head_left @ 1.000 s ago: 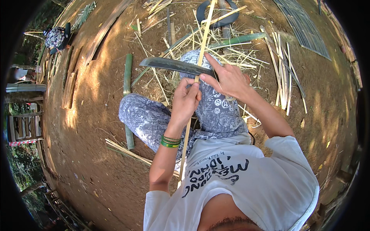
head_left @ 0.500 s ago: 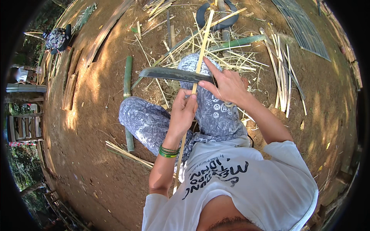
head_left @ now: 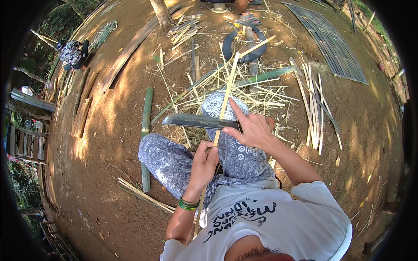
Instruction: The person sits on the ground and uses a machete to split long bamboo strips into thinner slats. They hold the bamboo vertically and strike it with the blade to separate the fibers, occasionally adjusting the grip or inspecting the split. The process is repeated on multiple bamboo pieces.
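Observation:
A long, pale bamboo strip (head_left: 228, 90) runs from beyond my raised knee back along my body. My left hand (head_left: 204, 164) pinches it between thumb and fingers, just on the near side of the blade. In my right hand (head_left: 254, 129) is a machete (head_left: 191, 120), its dark, broad blade lying crosswise over the strip and pointing left. The machete's handle is hidden under my fingers. My right index finger stretches forward beside the strip, and the thumb lies by the blade's near edge. Beneath the blade is my knee (head_left: 217, 104) in grey patterned trousers.
Bamboo shavings (head_left: 200, 96) litter the ground ahead. A green bamboo pole (head_left: 146, 117) lies left, another (head_left: 265, 76) ahead by a black ring-shaped thing (head_left: 227, 45). Split strips (head_left: 314, 106) lie right, near a slatted bamboo panel (head_left: 331, 43). Another person's sandalled foot (head_left: 249, 18) is at the far edge.
The view has tilted up, bringing a tree trunk and another person's foot into sight. My left hand sits slightly farther from the blade, toward me. Both hands keep their holds.

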A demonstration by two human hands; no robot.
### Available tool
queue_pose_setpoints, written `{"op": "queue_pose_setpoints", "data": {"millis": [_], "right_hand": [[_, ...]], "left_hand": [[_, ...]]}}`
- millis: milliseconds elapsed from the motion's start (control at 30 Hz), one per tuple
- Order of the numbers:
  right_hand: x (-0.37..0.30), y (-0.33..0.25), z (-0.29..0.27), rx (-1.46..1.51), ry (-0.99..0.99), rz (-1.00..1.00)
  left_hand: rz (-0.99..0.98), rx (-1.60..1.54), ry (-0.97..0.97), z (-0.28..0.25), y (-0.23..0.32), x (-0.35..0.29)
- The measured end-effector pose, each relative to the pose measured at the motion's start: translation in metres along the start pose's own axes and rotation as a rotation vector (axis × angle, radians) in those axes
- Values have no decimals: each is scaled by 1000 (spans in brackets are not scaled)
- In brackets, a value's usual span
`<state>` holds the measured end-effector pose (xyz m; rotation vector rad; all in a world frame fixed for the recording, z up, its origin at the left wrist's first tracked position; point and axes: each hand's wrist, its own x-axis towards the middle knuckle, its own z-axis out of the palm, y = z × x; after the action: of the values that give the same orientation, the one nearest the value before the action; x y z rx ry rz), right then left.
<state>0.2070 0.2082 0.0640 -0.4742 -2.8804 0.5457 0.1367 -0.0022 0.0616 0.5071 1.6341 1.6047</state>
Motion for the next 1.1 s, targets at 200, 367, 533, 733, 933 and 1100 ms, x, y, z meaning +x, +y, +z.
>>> {"op": "queue_pose_setpoints", "data": {"millis": [200, 367, 533, 733, 933, 1100], "right_hand": [[-5, -3, 0, -28, 31, -31], [-5, -3, 1, 6, 60, -50], [-6, 3, 5, 0, 73, -18], [-7, 5, 6, 15, 77, -20], [-7, 1, 2, 31, 25, 16], [-3, 12, 1, 88, 88, 100]], "left_hand": [[-16, 9, 30, 0, -1, -15], [17, 10, 33, -5, -10, -21], [2, 41, 34, -6, -9, -38], [-45, 32, 65, -11, -11, -58], [-13, 115, 68, -19, -15, -85], [-117, 102, 90, -30, -18, -117]]}}
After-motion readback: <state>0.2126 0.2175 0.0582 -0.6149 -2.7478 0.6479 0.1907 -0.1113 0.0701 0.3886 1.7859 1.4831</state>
